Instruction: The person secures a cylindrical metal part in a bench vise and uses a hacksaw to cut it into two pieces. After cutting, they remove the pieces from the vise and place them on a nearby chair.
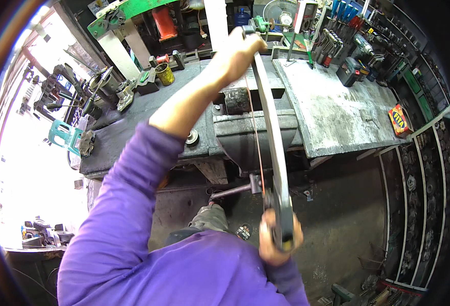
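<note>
A hacksaw [272,127] runs from the bench back toward my body, its frame pale grey and its thin blade [256,130] orange. My left hand [236,57] grips the far end of the frame, arm stretched over the bench. Around the handle at the near end, my right hand [278,237] is closed. Below the saw, a bench vise [255,133] stands at the bench's front edge. A dark cylindrical piece [236,100] sits at the vise jaws, beside the blade; whether the blade touches it, I cannot tell. The vise handle [235,191] sticks out below.
On the left bench [148,109] are a yellow tin [164,74], metal parts and a round metal piece [192,136]. The right tabletop [337,107] bears a red-and-yellow box [399,121] and a black container [348,72]. Tools hang at the back right; shelves [418,204] line the right.
</note>
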Motion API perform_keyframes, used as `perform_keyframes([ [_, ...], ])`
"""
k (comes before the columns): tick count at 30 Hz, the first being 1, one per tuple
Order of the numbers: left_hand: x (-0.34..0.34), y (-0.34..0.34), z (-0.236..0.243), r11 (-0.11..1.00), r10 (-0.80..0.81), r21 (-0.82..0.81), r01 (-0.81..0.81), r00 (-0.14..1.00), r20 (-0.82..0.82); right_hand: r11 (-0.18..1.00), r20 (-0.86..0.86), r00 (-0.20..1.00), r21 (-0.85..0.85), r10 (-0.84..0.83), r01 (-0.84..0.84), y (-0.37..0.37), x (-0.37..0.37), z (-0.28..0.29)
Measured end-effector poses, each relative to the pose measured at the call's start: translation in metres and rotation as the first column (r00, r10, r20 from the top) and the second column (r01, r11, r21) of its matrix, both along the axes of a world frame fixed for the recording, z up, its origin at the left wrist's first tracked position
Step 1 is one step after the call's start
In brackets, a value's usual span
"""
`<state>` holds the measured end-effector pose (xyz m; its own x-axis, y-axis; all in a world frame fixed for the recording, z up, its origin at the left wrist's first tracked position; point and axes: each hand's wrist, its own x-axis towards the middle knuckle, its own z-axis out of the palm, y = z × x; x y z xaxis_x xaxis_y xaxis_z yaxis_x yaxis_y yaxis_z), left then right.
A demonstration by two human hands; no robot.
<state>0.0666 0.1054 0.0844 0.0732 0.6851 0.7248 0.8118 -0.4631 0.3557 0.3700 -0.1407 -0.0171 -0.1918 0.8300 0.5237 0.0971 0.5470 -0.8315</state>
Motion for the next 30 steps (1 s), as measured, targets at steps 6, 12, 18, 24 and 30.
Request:
perform_keyframes([
  [6,-0.035,0.047,0.022,0.975,0.165,0.196,-0.105,0.931,-0.326,0.979,0.247,0.955,0.161,-0.161,0.123,0.042,-0.035,0.034],
  [12,-0.104,0.147,0.05,0.99,-0.132,0.091,0.107,0.935,0.329,0.992,-0.216,0.969,-0.005,0.12,-0.124,0.124,-0.09,0.026],
  [18,0.014,-0.013,-0.006,0.989,0.043,-0.145,-0.011,0.975,0.218,1.0,0.038,0.999,0.01,0.022,-0.022,-0.012,0.011,0.018],
  [24,-0.045,0.074,0.037,0.938,0.065,-0.326,0.119,0.863,0.501,0.993,0.041,0.997,0.1,-0.07,0.066,0.075,-0.058,0.033],
  [30,-0.049,0.095,0.033,0.994,-0.035,0.103,0.032,0.999,0.032,0.981,-0.163,0.985,-0.176,0.053,-0.082,0.071,-0.053,0.011],
])
